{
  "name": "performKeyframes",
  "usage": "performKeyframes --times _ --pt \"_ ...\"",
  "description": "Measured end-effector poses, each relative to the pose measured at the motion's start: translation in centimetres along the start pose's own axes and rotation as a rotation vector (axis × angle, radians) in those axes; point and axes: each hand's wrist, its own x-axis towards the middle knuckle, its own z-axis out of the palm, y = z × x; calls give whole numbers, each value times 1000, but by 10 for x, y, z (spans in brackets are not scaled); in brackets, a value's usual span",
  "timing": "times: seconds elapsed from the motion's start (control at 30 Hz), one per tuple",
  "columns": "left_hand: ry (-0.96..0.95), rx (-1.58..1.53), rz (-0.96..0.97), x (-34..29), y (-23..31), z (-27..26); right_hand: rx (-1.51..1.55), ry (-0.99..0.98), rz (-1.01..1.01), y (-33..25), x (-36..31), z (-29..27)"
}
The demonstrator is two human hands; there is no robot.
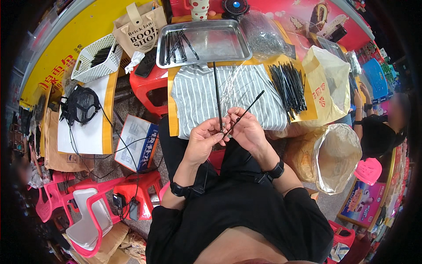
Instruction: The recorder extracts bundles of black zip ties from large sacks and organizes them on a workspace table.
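Observation:
Over the near part of a grey-and-white striped cloth [193,105], my left hand [204,138] pinches the lower end of a slim black rod [216,94] that points away from me. Between the fingertips of my right hand [249,132] is a second black rod [252,104], slanting up to the right. The lower ends of both rods come together at my fingertips; fingers partly hide how they meet. Thin silvery wire-like pieces [231,83] lie on the cloth just beyond my hands. To their right rests a thick bundle of similar black rods [288,90].
Behind the cloth stands a metal tray [220,37] with several black rods in it. A clear plastic bag [268,35] lies beside it. An open paper sack [336,154] stands at right, a white basket [81,66] at left. Cables hang near a red stool [138,193]. Another person is at far right.

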Motion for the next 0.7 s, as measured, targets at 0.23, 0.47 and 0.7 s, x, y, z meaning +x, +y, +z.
performKeyframes --times 0.23,0.47,0.7 --pt "10 6 1 0 -1 -2 -36 7 -48 -1 1 -6" --pt "36 286 -20 -3 0 -24 -607 121 -16 -67 -1 15" --pt "38 391 -33 -13 7 -30 -692 -3 104 -108 0 38"
